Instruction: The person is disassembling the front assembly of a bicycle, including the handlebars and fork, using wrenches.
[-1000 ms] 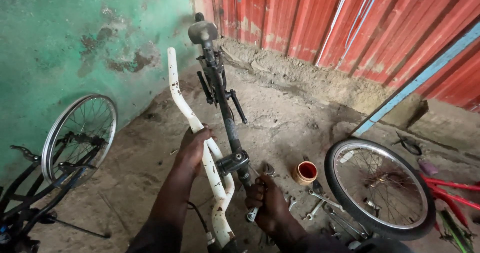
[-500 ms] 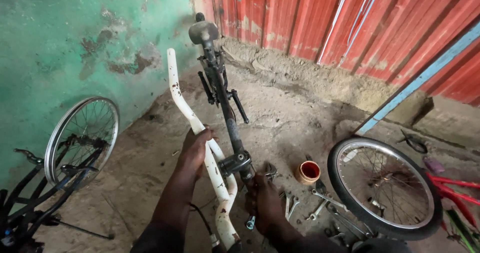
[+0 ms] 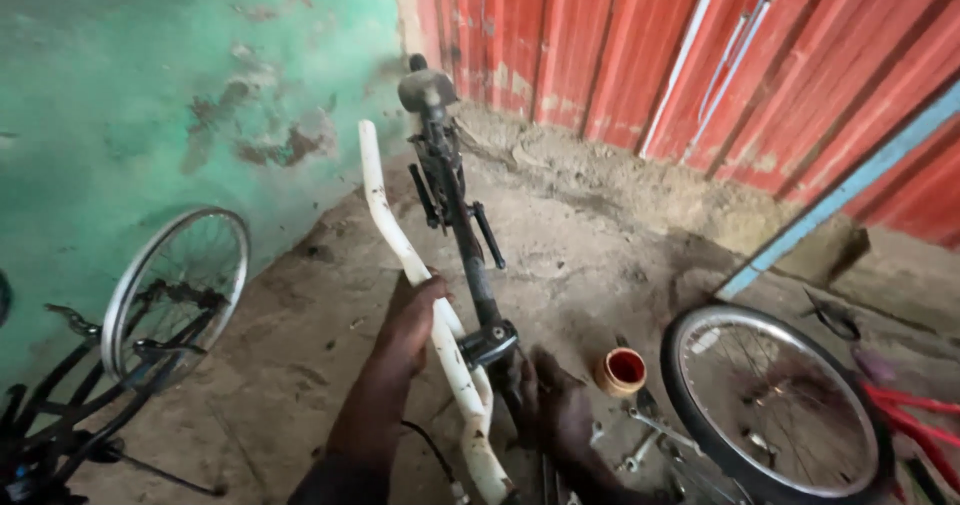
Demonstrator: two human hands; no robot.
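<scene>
Left hand [image 3: 415, 315] wraps the white handlebar [image 3: 400, 250], right hand [image 3: 555, 415] grips low on the black stem [image 3: 470, 255] just beside it, with a small red-lined cup [image 3: 621, 371] on the floor near the right hand.

The only view comes from the camera on my head, looking down and forward over my arms. My left hand [image 3: 418, 315] and right hand [image 3: 556, 417] sit close, low in the frame. Beyond them it takes in the dirt floor [image 3: 600, 265], reaching the green wall [image 3: 150, 115] and red metal wall [image 3: 620, 55].
</scene>
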